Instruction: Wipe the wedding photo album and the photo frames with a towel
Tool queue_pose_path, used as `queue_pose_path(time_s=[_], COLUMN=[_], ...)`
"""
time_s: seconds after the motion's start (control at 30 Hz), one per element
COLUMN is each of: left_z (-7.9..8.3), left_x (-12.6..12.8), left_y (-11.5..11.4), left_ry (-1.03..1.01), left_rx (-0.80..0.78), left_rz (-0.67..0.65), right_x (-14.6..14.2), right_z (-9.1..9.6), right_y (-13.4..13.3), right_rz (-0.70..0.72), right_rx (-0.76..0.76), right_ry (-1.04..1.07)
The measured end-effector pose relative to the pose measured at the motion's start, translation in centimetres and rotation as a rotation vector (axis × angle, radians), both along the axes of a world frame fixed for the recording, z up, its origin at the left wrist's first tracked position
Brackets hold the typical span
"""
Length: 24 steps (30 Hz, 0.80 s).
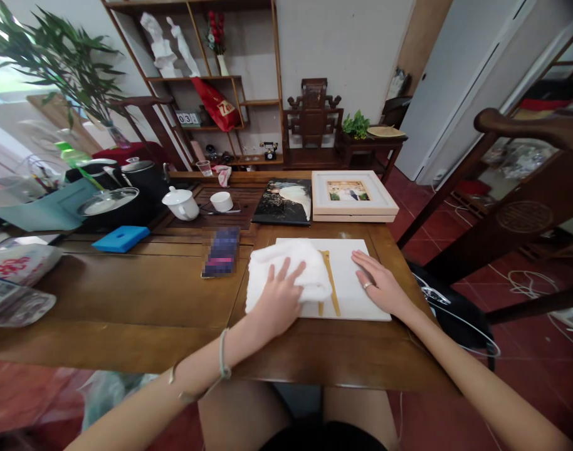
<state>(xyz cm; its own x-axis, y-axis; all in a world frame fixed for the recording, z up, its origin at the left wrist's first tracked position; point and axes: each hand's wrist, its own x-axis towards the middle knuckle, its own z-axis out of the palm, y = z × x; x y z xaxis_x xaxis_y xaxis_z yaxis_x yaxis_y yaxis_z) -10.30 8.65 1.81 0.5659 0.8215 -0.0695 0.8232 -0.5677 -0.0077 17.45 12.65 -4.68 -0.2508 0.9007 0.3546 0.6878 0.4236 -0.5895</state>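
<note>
A flat white board (357,297) lies near the table's front edge, with a golden-brown forked strip or painted shape (332,285) on its middle. A white fluffy cloth (262,269) covers the board's left part and hangs over onto the wood. On top of that cloth rests my left hand (281,294), fingers spread and pressing flat, a pale bracelet at the wrist. My right hand (380,285), wearing a ring, lies flat on the board's right side with fingers stretched out. What is under the cloth is hidden.
Behind the board lie a dark painted panel (281,202) and a light wooden framed box (355,210). A blurred phone-like item (220,252), blue sponge block (121,238), white lidded teapot (180,203) and white cup (221,201) sit leftward. A wooden chair (512,207) stands at right.
</note>
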Motion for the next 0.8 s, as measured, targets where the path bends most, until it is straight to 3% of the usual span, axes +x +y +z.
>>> queue_pose_path(time_s=[0.1,0.2,0.27,0.37,0.53,0.67,0.8], left_z=[-0.3,-0.4,-0.3,0.2,1.3,2.0,2.3], left_x=[-0.8,-1.8,-2.1,-1.4,2.1,5.5,9.2], left_y=[-4.0,-4.8,-3.3,0.9,7.3,9.7,10.8], left_ry=[-0.041,-0.074,-0.073,-0.05,-0.062,-0.094,-0.126], left_rx=[-0.002,0.002,0.01,0.038,0.085,0.07,0.026], left_rz=[-0.065,-0.102,-0.078,0.019,0.122,0.104,0.051], right_x=[0.0,0.0,0.0,0.0,0.1,0.1,0.2], right_z=[-0.2,-0.3,-0.3,-0.3,-0.3,-0.3,-0.4], right_y=[0.0,0.0,0.0,0.1,0.2,0.3,0.4], right_rz=[-0.005,0.0,-0.003,-0.008,0.007,0.004,0.002], right_rx=[0.007,0.006,0.005,0.008,0.026,0.041,0.053], right_ry=[0.019,0.028,0.035,0.043,0.025,0.019,0.013])
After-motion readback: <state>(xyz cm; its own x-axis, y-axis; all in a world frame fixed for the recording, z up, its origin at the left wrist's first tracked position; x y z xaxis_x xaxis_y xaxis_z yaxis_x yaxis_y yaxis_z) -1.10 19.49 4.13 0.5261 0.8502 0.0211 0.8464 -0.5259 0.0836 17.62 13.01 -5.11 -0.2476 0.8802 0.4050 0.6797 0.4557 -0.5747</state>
